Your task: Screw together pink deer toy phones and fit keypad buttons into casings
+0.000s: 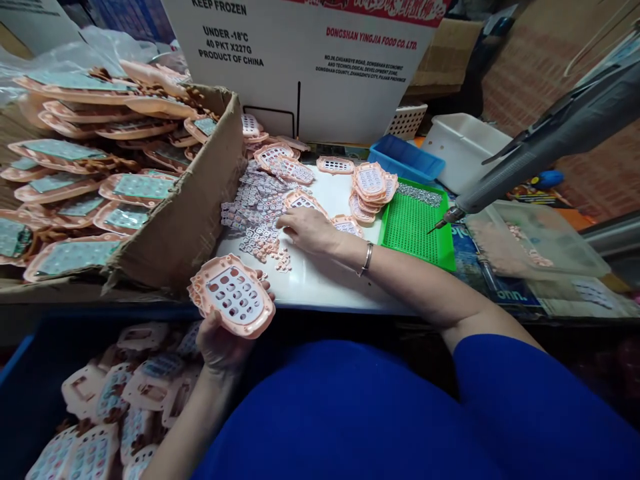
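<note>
My left hand (220, 340) holds a peach plastic shell (239, 300) with a white panel full of holes, just off the front edge of the white tabletop (310, 287). My right hand (307, 230) is over the tabletop, fingers bent and together beside a heap of small white keypad pieces (257, 200); whether anything is between the fingertips is too small to tell. Small peach pieces (283, 259) lie just in front of that hand. More peach shells (371, 183) are stacked behind it, and others lie along the back.
A cardboard box (200, 180) of shells with circuit boards stands left, above a blue bin (20, 373) of finished-looking parts. A green tray (417, 230) holds screws at right, under a hanging electric screwdriver (525, 147). Blue and white tubs (407, 159) stand behind.
</note>
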### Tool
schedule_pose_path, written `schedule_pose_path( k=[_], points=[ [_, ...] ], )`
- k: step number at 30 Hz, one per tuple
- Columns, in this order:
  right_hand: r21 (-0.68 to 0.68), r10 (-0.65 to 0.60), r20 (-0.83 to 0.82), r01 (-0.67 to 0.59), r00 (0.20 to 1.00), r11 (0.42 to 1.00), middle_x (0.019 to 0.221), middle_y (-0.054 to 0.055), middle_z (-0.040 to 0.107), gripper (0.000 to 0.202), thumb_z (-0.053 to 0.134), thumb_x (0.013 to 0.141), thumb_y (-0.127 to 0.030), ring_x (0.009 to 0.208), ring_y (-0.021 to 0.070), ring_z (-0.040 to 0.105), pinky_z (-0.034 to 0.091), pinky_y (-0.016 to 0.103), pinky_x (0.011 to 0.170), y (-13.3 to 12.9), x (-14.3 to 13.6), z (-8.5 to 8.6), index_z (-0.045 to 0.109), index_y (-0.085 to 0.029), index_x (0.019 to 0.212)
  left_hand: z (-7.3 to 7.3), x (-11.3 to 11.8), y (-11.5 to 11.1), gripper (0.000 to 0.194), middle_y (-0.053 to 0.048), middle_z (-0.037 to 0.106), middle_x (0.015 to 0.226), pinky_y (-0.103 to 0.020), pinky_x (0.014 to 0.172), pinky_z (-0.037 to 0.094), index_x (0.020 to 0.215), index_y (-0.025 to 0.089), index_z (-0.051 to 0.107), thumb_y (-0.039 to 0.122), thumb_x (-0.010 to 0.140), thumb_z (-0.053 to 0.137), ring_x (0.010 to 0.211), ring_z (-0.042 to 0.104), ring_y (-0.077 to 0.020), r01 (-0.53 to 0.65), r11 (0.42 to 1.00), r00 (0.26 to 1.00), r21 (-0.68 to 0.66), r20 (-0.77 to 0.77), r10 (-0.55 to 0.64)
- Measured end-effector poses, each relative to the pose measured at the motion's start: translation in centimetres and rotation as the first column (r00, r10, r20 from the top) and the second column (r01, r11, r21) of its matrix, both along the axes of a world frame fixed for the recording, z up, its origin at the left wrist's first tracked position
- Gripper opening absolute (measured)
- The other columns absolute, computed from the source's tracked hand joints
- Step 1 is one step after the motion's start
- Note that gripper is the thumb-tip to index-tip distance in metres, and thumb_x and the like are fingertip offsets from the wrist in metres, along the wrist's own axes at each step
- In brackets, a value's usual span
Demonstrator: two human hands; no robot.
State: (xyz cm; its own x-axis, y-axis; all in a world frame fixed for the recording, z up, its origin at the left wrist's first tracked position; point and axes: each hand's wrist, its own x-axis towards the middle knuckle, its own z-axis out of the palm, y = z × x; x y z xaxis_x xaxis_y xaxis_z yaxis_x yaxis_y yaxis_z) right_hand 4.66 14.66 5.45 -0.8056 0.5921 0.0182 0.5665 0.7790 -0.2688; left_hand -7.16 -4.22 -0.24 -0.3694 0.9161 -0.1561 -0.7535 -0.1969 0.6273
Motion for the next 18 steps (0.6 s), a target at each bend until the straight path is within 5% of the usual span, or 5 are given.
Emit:
schedule_pose_path(
  k=[3, 7, 18],
  points=[
    [-0.062, -0.035, -0.047, 0.032, 0.998, 0.998, 0.102, 0.009, 0.067, 0.02, 0.047, 0.093, -0.021, 0.091, 0.0191, 0.057, 0.039, 0.031, 0.077, -0.4, -2.2, 0.1, 0.066, -0.017, 0.098, 0.0, 0.3, 0.2, 0.079, -0.01, 0.069, 0.12, -0.05, 0.093, 0.055, 0.13, 0.03, 0.057, 0.042, 0.058, 0.084, 0.105, 0.067, -0.0342, 0.005, 0.999, 1.0, -0.031, -0.008, -0.005],
    [-0.138, -0.11, -0.049, 0.102, 0.993, 0.985, 0.104, 0.014, 0.066, 0.026, 0.067, 0.082, -0.033, 0.09, 0.022, 0.058, 0.042, 0.031, 0.074, -0.7, -4.6, 0.2, 0.066, -0.011, 0.096, 0.5, 0.4, 0.3, 0.08, -0.011, 0.067, 0.124, -0.055, 0.099, 0.05, 0.132, 0.031, 0.055, 0.041, 0.058, 0.084, 0.115, 0.062, -0.0381, 0.062, 0.997, 0.998, -0.041, -0.021, -0.063],
    [-0.283, -0.145, -0.349, 0.044, 0.926, 0.958, 0.085, 0.002, 0.065, 0.006, 0.057, 0.084, -0.015, 0.076, 0.009, 0.057, 0.045, 0.023, 0.073, 2.2, -2.8, -0.1, 0.062, -0.012, 0.085, 1.4, 0.5, 0.7, 0.074, -0.01, 0.066, 0.128, -0.055, 0.102, 0.047, 0.132, 0.033, 0.055, 0.039, 0.063, 0.083, 0.119, 0.06, -0.037, 0.063, 0.997, 0.998, -0.05, 0.003, -0.062]
  ],
)
